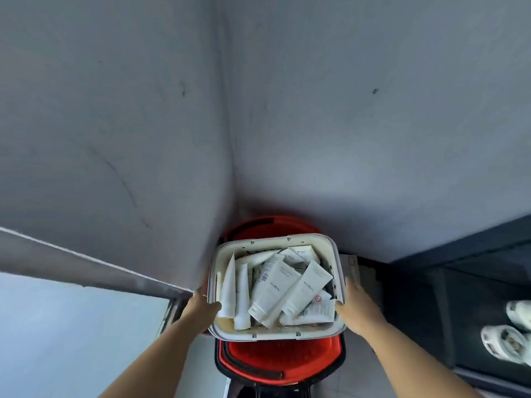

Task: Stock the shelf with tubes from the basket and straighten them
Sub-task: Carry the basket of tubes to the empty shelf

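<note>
Left hand (204, 308) and right hand (357, 308) grip the tube-filled basket (275, 336) by its sides, fingers partly hidden.

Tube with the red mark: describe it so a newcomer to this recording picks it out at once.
The white basket, held between the left hand and the right hand above a red basket, is full of white tubes. In its near corner by the right hand, one tube lies crosswise under a FLORAL tube. It alone shows a small round red mark.
</note>
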